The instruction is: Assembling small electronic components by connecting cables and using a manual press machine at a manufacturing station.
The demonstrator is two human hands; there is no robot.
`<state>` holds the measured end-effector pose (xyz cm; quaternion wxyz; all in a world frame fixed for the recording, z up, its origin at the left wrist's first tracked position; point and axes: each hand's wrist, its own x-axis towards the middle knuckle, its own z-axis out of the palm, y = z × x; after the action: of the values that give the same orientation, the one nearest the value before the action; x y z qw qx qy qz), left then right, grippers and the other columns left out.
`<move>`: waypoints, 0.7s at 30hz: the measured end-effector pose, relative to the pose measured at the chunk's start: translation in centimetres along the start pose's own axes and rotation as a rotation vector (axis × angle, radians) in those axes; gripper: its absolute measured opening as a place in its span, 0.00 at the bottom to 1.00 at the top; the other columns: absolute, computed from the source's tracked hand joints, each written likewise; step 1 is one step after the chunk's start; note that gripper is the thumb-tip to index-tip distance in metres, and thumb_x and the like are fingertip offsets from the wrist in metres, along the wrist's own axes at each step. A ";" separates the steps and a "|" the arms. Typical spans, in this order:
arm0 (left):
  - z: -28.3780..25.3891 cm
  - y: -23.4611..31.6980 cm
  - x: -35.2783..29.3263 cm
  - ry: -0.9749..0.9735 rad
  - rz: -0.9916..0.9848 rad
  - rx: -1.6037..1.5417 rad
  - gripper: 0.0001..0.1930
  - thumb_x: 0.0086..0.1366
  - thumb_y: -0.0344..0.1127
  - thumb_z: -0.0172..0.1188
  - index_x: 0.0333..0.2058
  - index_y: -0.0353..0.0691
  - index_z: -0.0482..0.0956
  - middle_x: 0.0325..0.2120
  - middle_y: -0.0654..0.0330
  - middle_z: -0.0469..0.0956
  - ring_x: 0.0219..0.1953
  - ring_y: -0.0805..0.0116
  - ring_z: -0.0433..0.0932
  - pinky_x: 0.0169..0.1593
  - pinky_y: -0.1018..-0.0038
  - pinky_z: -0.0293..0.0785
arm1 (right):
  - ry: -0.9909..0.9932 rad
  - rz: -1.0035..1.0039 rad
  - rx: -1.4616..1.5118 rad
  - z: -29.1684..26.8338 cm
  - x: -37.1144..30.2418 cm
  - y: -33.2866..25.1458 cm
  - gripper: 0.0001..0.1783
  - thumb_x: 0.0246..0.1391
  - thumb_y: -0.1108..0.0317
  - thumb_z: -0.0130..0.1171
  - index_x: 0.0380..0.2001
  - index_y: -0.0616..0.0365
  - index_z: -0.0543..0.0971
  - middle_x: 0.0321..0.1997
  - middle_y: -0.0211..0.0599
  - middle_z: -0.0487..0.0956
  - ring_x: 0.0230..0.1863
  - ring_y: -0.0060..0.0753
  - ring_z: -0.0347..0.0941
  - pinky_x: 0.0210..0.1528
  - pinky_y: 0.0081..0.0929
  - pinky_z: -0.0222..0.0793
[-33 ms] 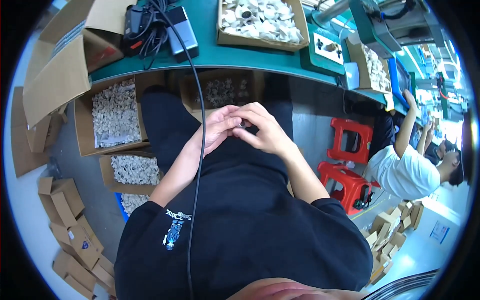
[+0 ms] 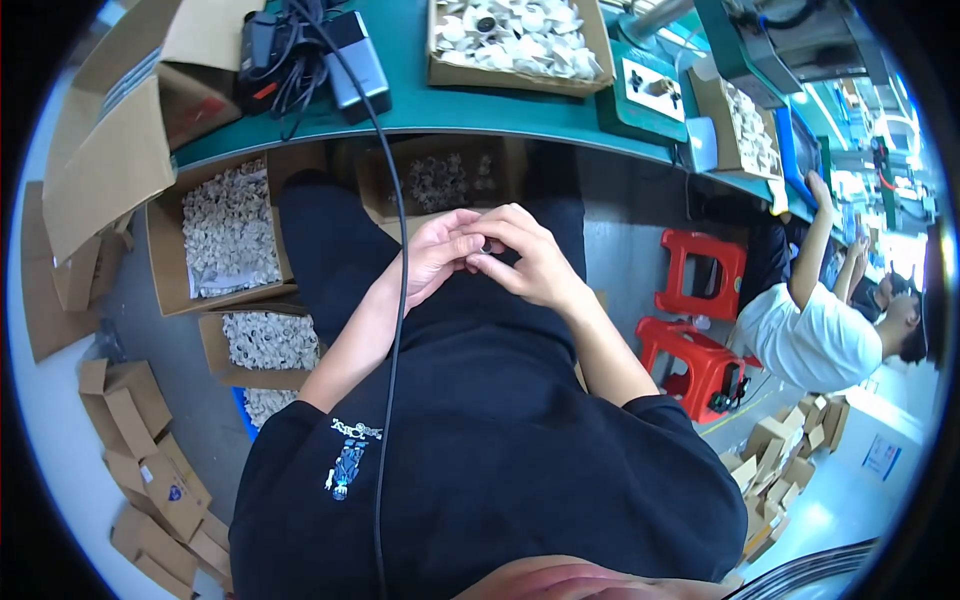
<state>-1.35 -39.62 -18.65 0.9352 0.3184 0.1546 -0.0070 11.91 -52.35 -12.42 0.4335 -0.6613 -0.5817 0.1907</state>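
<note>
Above my lap, my left hand (image 2: 438, 256) and my right hand (image 2: 532, 262) meet with fingertips touching. Both are closed, the fingers curled and pinching. Between them shows a small dark spot, perhaps part of a tiny piece, too covered by the fingers to name. Under the bench, beyond my hands, stands a cardboard box (image 2: 388, 196) of small pale and grey parts. A black cable (image 2: 398, 330) hangs down past my left wrist and across my shirt.
On the green bench (image 2: 510, 118) stand a carton of white plastic parts (image 2: 500, 52), a black and silver device (image 2: 357, 72) and a green control box (image 2: 640, 108). Boxes of small parts (image 2: 232, 232) stand at left. Red stools (image 2: 700, 275) and a co-worker (image 2: 815, 335) are at right.
</note>
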 end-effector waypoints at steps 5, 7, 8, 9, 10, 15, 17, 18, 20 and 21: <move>0.2 0.3 1.0 -0.094 -0.063 -0.016 0.17 0.69 0.40 0.56 0.53 0.39 0.69 0.40 0.56 0.80 0.38 0.72 0.79 0.44 0.75 0.75 | 0.125 0.124 0.034 -2.7 -0.7 1.2 0.17 0.44 0.70 0.71 0.39 0.59 0.79 0.37 0.36 0.78 0.34 0.28 0.73 0.37 0.24 0.70; 0.5 0.7 1.0 -0.103 -0.107 -0.014 0.17 0.70 0.40 0.53 0.53 0.38 0.69 0.39 0.55 0.80 0.38 0.70 0.78 0.45 0.74 0.75 | 0.319 0.160 0.038 -5.4 0.2 2.1 0.15 0.45 0.69 0.72 0.37 0.60 0.79 0.35 0.33 0.78 0.32 0.23 0.72 0.34 0.20 0.69; 0.4 0.8 0.9 -0.109 -0.108 -0.013 0.17 0.70 0.40 0.53 0.53 0.38 0.69 0.39 0.55 0.80 0.38 0.70 0.78 0.45 0.74 0.75 | 0.476 0.197 0.059 -7.2 0.8 2.6 0.14 0.46 0.68 0.72 0.35 0.60 0.80 0.34 0.31 0.78 0.31 0.20 0.72 0.33 0.17 0.68; 0.3 0.8 0.9 -0.072 -0.106 0.012 0.16 0.71 0.40 0.53 0.52 0.38 0.70 0.38 0.55 0.80 0.37 0.70 0.78 0.44 0.74 0.75 | 0.599 0.197 -0.092 -9.3 1.7 2.7 0.15 0.45 0.65 0.73 0.33 0.59 0.80 0.31 0.29 0.77 0.29 0.20 0.71 0.32 0.18 0.67; 0.2 0.9 1.1 -0.038 -0.109 0.041 0.16 0.71 0.40 0.52 0.52 0.39 0.71 0.38 0.55 0.80 0.37 0.70 0.78 0.44 0.74 0.75 | 0.728 0.197 -0.245 -11.6 2.5 2.8 0.16 0.44 0.62 0.74 0.31 0.58 0.80 0.27 0.28 0.75 0.27 0.20 0.70 0.31 0.19 0.67; -1.7 0.4 0.4 0.087 -0.102 0.002 0.14 0.71 0.40 0.51 0.49 0.38 0.73 0.37 0.55 0.80 0.36 0.70 0.78 0.42 0.73 0.76 | 0.775 0.327 -0.445 -17.6 5.0 5.8 0.20 0.44 0.58 0.74 0.31 0.63 0.81 0.26 0.34 0.77 0.29 0.26 0.73 0.34 0.21 0.70; -2.2 0.3 -0.2 0.096 -0.090 -0.019 0.14 0.71 0.40 0.51 0.49 0.38 0.73 0.37 0.55 0.80 0.36 0.70 0.78 0.42 0.73 0.76 | 0.736 0.371 -0.487 -18.3 5.6 5.9 0.21 0.44 0.57 0.74 0.31 0.64 0.81 0.27 0.35 0.78 0.29 0.28 0.74 0.35 0.22 0.70; -2.5 0.3 -0.5 0.110 -0.080 -0.043 0.14 0.71 0.40 0.51 0.49 0.38 0.73 0.37 0.55 0.80 0.36 0.69 0.78 0.41 0.72 0.76 | 0.694 0.422 -0.502 -18.8 5.9 5.9 0.21 0.44 0.56 0.73 0.32 0.64 0.82 0.27 0.37 0.79 0.30 0.29 0.75 0.36 0.23 0.71; -2.9 -0.3 -1.2 0.122 -0.078 -0.070 0.14 0.71 0.39 0.51 0.49 0.37 0.73 0.37 0.55 0.80 0.35 0.69 0.78 0.41 0.72 0.75 | 0.600 0.529 -0.527 -19.1 5.9 5.3 0.22 0.44 0.55 0.73 0.33 0.64 0.82 0.29 0.39 0.80 0.31 0.31 0.76 0.38 0.25 0.72; -3.3 -0.3 -1.2 0.126 -0.081 -0.073 0.14 0.71 0.39 0.51 0.49 0.37 0.73 0.38 0.55 0.80 0.35 0.69 0.78 0.41 0.72 0.76 | 0.610 0.536 -0.532 -19.1 5.8 5.3 0.22 0.44 0.55 0.73 0.33 0.64 0.82 0.29 0.39 0.80 0.31 0.31 0.76 0.38 0.25 0.72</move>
<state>-3.52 -37.99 -20.95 0.9336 0.2772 0.2262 -0.0191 31.02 -53.35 -4.66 0.3357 -0.9015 -0.2661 -0.0622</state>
